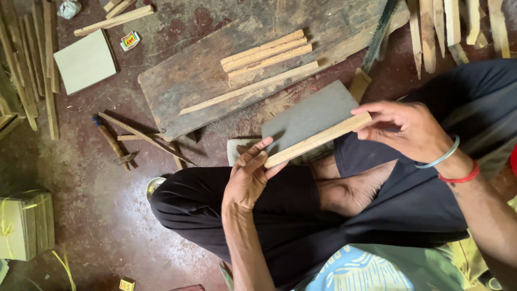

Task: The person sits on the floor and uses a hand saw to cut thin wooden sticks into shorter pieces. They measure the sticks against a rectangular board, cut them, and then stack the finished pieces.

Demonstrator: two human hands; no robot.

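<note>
Person sits cross-legged on floor (102, 215), wood strip (318, 140) held btwn both hands over lap. Left hand (249, 178) at strip's near end, fingers mostly straight, thumb + fingertips pinching the end. Right hand (404, 129) at far end, fingers curled round it, closed grip. Strip sits along the near edge of a grey flat panel (309, 116), touching it; can't tell if it's fixed or just laid against.

Progress, judging by layout: one strip lined up on one edge, other panel edges bare. More cut strips (266, 54) wait on a worn dark plank (215, 70) beyond the hands, approx 3 short + 1 long tapered. So early stage imo.

Materials: strips pale raw wood, rough-sawn, rectangular section. Panel thin, matte, smooth grey. Plank scuffed, stained. Second pale panel (85, 61) far beyond left hand. Loose sticks (137, 134) on floor beyond left hand. Tied stack of boards (24, 226) well left of left hand. Floor reddish cement, dusty.
</note>
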